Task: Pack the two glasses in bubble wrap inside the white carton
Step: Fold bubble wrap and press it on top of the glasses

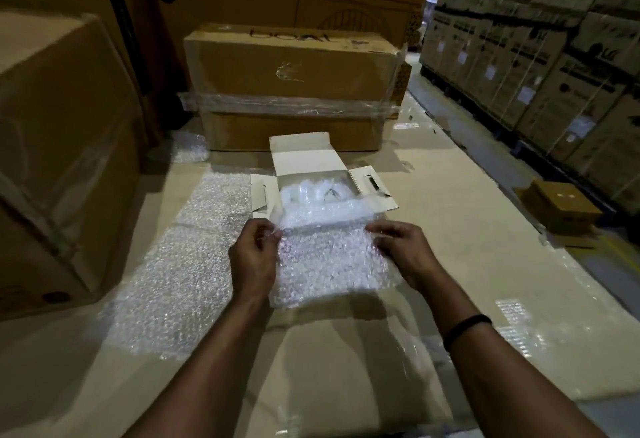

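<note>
White carton [301,157] is sitting open, lid flap standing at the far side. A bubble-wrapped bundle [311,193] is lying inside; I can't make out the glasses through it. Left hand [254,257] and right hand [403,250] are each pinching a side edge of a bubble wrap sheet [329,264], stretching it left-right, its far edge overlapping the carton's near rim. The brown box [291,63] behind is showing "boAt" inverted; the stacked boxes [554,67] are showing "LG".

Bare left hand [254,257] and right hand [405,250], bare forearms, thin black wristband [465,328] on right forearm.

White carton [300,157], flaps spread, filled with crumpled bubble wrap [311,198].
</note>
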